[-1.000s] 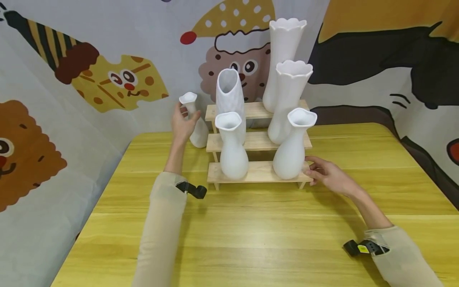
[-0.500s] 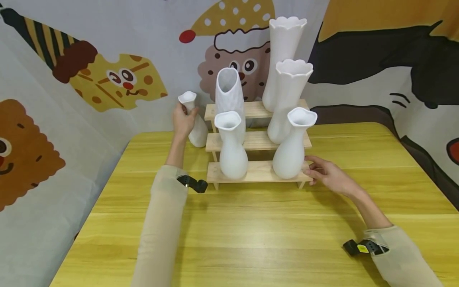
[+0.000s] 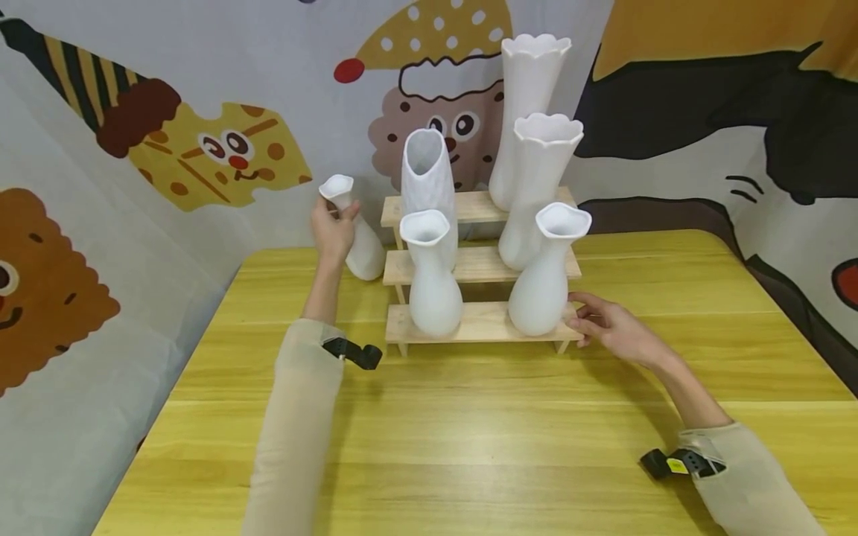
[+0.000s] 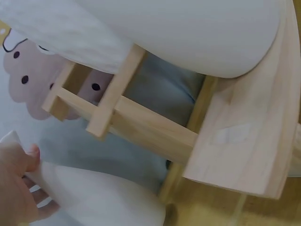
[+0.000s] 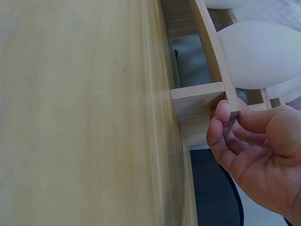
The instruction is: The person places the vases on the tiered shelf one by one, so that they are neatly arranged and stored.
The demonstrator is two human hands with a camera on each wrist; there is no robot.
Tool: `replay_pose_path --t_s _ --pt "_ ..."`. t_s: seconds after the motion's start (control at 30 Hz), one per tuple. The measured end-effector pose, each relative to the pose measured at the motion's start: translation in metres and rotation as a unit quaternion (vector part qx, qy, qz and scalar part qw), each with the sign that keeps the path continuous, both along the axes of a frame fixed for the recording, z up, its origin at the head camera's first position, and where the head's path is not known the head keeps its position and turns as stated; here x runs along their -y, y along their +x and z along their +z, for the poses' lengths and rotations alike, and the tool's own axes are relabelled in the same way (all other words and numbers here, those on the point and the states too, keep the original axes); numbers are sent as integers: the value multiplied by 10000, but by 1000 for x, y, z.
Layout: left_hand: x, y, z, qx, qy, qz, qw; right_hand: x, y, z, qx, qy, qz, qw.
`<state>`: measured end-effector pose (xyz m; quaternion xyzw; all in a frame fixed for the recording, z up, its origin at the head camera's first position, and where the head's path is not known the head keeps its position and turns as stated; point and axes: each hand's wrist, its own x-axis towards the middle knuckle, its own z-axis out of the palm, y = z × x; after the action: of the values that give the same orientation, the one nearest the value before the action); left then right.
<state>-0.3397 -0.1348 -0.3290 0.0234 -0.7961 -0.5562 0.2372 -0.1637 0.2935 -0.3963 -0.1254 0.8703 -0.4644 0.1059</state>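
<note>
My left hand [image 3: 333, 232] grips the neck of a small white vase [image 3: 365, 253] with a wavy rim, which leans left beside the rack. In the left wrist view, this hand's fingers [image 4: 33, 157] wrap the narrow neck. A three-step wooden display rack [image 3: 481, 320] stands on the table. My right hand [image 3: 613, 327] pinches the right end of its lowest step; the right wrist view shows thumb and fingertips [image 5: 222, 110] at the board's corner. Two wavy-rimmed vases, one left [image 3: 436, 301] and one right [image 3: 538, 298], stand on that step.
Higher on the rack are a slant-mouthed textured vase [image 3: 425, 190] and two scalloped vases, one in front [image 3: 539, 179] and a taller one behind [image 3: 529, 82]. The yellow wood-grain table [image 3: 469, 447] meets a cartoon-printed cloth [image 3: 268, 45] at the back.
The held vase's top has swung left and slightly down with my left hand, so the vase leans more. My right hand and the rack have stayed in place.
</note>
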Motion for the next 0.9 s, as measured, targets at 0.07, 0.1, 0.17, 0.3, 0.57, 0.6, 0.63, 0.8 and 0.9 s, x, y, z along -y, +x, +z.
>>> replay_pose_path --t_s 0.07,0.1,0.17,0.3,0.57,0.6,0.63,0.8,0.9 --pt "1 2 4 -88 -2 106 9999 0 0 0 -20 5 3 10000" --pt "1 4 7 -145 25 165 9998 0 1 0 -25 -1 6 10000" --pt "0 6 13 -229 58 270 9994 0 1 0 -27 -10 7 10000" --pt "0 10 26 -434 213 395 9980 0 1 0 -19 1 14 10000" --pt "4 24 56 -856 535 653 9927 1 0 -1 -1 3 27 10000" --pt "4 26 60 -885 542 687 9922 1 0 -1 -12 13 34 10000" --pt "4 28 64 -904 560 706 9918 0 0 -1 -19 23 32 10000" --pt "2 38 82 -1065 578 686 9903 -1 0 -2 -80 87 -11 9999" --pt "-1 43 91 -1152 633 546 9898 -1 0 -2 -115 117 -10 9999"
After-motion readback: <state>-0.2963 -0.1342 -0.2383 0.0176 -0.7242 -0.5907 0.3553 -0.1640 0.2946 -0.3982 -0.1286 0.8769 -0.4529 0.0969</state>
